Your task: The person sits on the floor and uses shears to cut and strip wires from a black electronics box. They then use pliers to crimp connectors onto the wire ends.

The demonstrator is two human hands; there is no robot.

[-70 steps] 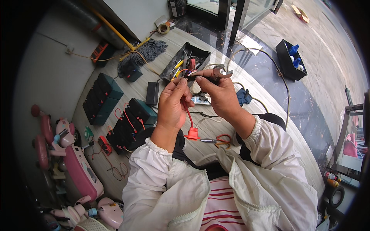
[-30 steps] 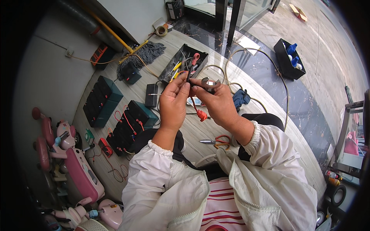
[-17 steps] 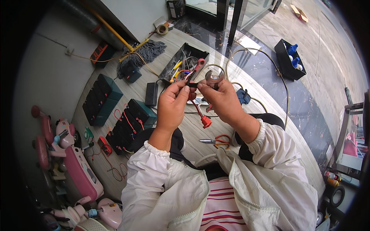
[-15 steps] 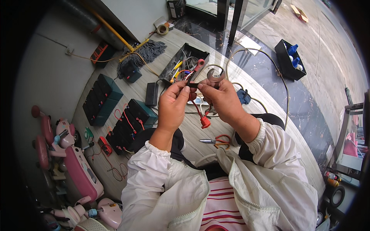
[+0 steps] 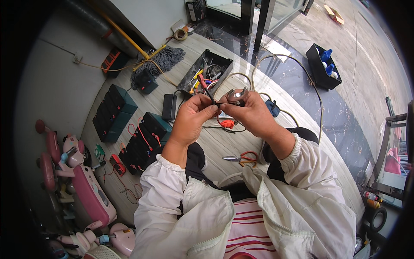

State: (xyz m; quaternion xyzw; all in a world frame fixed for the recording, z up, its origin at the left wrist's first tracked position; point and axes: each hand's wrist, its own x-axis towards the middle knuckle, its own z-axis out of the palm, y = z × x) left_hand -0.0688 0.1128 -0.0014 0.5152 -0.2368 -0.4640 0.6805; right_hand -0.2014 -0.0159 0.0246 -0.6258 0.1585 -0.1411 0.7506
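Pinched in the fingers of my left hand (image 5: 189, 118) is a short black cable (image 5: 210, 94) with a red end piece (image 5: 201, 80) sticking up. A red plug (image 5: 227, 124) hangs on a red wire below the fingers. My right hand (image 5: 253, 115) is closed around what looks like a roll of dark tape (image 5: 236, 98), with a shiny ring at its top. Its thumb and fingertip meet the left fingertips at the cable. The fingers hide the join itself.
Ahead stands an open black toolbox (image 5: 220, 64) with tools and wires. Scissors (image 5: 239, 159) lie between my knees. Battery blocks (image 5: 114, 113) and a red meter (image 5: 117, 165) are to the left, beside pink ride-on parts (image 5: 92, 194). A long cable (image 5: 317, 86) curves at right.
The red end piece has swung left and lower, and the red plug has risen toward my hands. The black strip stretched between my hands has shortened as the fingertips met; the roll has turned.
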